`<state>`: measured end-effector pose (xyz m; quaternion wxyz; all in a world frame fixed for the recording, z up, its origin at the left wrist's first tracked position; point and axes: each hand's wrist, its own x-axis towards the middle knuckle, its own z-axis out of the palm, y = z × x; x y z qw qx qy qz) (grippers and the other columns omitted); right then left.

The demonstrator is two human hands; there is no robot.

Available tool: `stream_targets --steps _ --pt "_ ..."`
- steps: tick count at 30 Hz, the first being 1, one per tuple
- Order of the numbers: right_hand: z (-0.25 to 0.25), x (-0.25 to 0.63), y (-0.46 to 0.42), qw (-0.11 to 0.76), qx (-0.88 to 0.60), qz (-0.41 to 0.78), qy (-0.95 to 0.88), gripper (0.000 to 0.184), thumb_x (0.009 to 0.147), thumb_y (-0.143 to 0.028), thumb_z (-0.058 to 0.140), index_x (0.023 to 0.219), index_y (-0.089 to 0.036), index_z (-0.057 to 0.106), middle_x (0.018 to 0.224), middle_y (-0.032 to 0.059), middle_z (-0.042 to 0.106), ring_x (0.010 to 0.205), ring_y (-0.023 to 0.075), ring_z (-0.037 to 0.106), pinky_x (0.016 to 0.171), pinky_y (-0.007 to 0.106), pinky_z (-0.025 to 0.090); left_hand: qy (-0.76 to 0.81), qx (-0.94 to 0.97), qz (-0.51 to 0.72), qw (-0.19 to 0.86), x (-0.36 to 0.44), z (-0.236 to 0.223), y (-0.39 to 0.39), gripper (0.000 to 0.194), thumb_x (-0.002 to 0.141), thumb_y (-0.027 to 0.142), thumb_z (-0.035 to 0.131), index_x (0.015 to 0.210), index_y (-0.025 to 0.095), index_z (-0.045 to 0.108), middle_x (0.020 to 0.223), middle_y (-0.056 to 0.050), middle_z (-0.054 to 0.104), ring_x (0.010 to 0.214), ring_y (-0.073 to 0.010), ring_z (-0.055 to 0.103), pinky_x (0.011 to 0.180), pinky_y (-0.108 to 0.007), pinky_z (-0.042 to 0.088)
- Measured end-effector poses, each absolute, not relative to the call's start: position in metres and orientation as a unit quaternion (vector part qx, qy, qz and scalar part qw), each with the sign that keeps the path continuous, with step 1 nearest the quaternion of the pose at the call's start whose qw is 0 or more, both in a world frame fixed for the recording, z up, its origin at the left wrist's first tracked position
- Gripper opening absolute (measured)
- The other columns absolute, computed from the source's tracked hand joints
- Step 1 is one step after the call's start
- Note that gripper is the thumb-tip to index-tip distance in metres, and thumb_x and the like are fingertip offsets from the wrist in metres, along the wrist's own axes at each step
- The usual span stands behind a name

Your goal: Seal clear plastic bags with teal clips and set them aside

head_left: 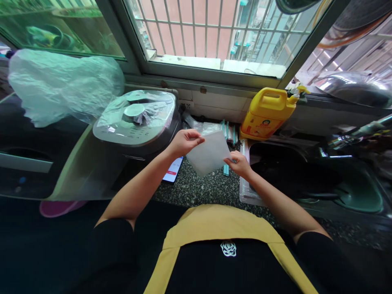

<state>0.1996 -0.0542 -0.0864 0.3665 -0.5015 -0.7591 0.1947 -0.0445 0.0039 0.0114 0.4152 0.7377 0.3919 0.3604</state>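
- A translucent white plastic sheet (206, 153) is held up over the dark speckled surface (196, 194), between its far and near edges; whether it is a single sheet or a flat bag cannot be told.
- Its upper-left corner is pinched between the thumb and fingers of the left hand (185, 141).
- Its right-hand corner is gripped by the thumb and fingers of the right hand (240, 164).
- Both hands are closed on the sheet, and it is kept spread and tilted between them.
- A teal strip (226, 169) is seen on the surface just beside the right hand, partly hidden by the sheet.
- Clear plastic packets (211, 127) are gathered near the far edge, with more teal strips (227, 130) beside them.
- A lit phone (174, 168) is laid below the left forearm, near a rice cooker (131, 130) placed toward the left end.
- A yellow jug (263, 116) is stood at the far edge, right of the packets.
- A green basin (372, 192) is partly seen at the sink, on the right.
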Motion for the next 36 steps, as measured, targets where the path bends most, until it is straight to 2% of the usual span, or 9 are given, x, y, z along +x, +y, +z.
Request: stream_targets --steps 3,9,13,16,22,26,29,32,36 --pt "-0.097 0.205 -0.059 0.366 -0.516 0.199 -0.749 0.046 0.086 -0.054 0.047 0.056 -0.02 0.056 0.056 0.0008 0.054 0.058 0.0143 0.046 0.06 0.028 0.037 0.395 0.736 0.362 0.414 -0.045 0.01 0.005 0.023 0.072 0.036 0.065 0.064 0.014 0.066 0.065 -0.002 0.059 0.063 -0.0111 0.051 0.061 -0.025 0.042" --pt "-0.107 0.216 -0.062 0.352 -0.525 0.208 -0.746 0.047 0.085 -0.055 0.048 0.056 -0.02 0.059 0.055 0.0016 0.056 0.058 0.0148 0.05 0.058 0.028 0.038 0.408 0.725 0.362 0.42 -0.045 0.007 0.006 0.022 0.072 0.036 0.064 0.064 0.015 0.065 0.063 -0.001 0.058 0.061 -0.0105 0.05 0.058 -0.025 0.041" --pt "-0.09 0.216 -0.058 0.352 -0.495 0.218 -0.764 0.034 0.079 -0.052 0.058 0.074 -0.02 0.067 0.073 0.0056 0.067 0.07 0.0186 0.058 0.068 0.033 0.043 0.405 0.73 0.353 0.423 -0.042 0.005 0.005 0.023 0.071 0.037 0.063 0.061 0.016 0.064 0.063 -0.001 0.058 0.061 -0.0109 0.05 0.059 -0.025 0.041" --pt "-0.067 0.208 -0.051 0.389 -0.485 0.214 -0.754 0.029 0.078 -0.049 0.062 0.083 -0.021 0.067 0.083 0.0058 0.069 0.079 0.0196 0.059 0.075 0.035 0.045 0.401 0.738 0.342 0.422 -0.038 0.004 0.004 0.024 0.07 0.038 0.063 0.061 0.016 0.063 0.064 -0.002 0.059 0.062 -0.0112 0.05 0.059 -0.025 0.041" --pt "-0.04 0.19 -0.043 0.431 -0.487 0.262 -0.713 0.028 0.079 -0.044 0.06 0.064 -0.02 0.062 0.069 0.0028 0.065 0.068 0.0161 0.057 0.07 0.032 0.047 0.396 0.714 0.326 0.477 -0.041 0.004 0.005 0.029 0.067 0.044 0.068 0.069 0.015 0.065 0.065 -0.002 0.062 0.063 -0.0121 0.054 0.06 -0.025 0.044" --pt "-0.034 0.19 -0.045 0.457 -0.496 0.312 -0.669 0.03 0.076 -0.046 0.062 0.063 -0.019 0.061 0.064 0.0013 0.062 0.064 0.0143 0.056 0.066 0.03 0.047 0.386 0.633 0.384 0.551 -0.051 -0.011 0.005 0.054 0.053 0.055 0.077 0.087 0.015 0.067 0.078 -0.005 0.068 0.072 -0.015 0.06 0.069 -0.028 0.048" --pt "-0.034 0.194 -0.046 0.481 -0.503 0.346 -0.629 0.034 0.073 -0.051 0.065 0.064 -0.019 0.061 0.062 0.0003 0.06 0.06 0.0128 0.053 0.061 0.029 0.046 0.355 0.571 0.425 0.606 -0.052 -0.033 0.0 0.074 0.043 0.069 0.075 0.092 0.014 0.067 0.085 -0.009 0.069 0.083 -0.0207 0.063 0.078 -0.032 0.049" --pt "-0.036 0.197 -0.045 0.504 -0.51 0.369 -0.592 0.036 0.068 -0.055 0.068 0.064 -0.019 0.062 0.062 -0.0001 0.06 0.058 0.012 0.052 0.059 0.028 0.045 0.378 0.555 0.389 0.631 -0.046 -0.054 -0.007 0.07 0.039 0.066 0.078 0.085 0.015 0.068 0.084 -0.009 0.07 0.085 -0.0218 0.063 0.081 -0.034 0.048" --pt "-0.04 0.2 -0.043 0.505 -0.517 0.381 -0.577 0.037 0.067 -0.056 0.069 0.065 -0.02 0.062 0.063 0.0001 0.061 0.058 0.0122 0.052 0.058 0.027 0.045 0.439 0.54 0.382 0.608 -0.041 -0.068 -0.011 0.056 0.039 0.064 0.079 0.064 0.016 0.066 0.07 -0.003 0.067 0.071 -0.0158 0.059 0.077 -0.033 0.047"
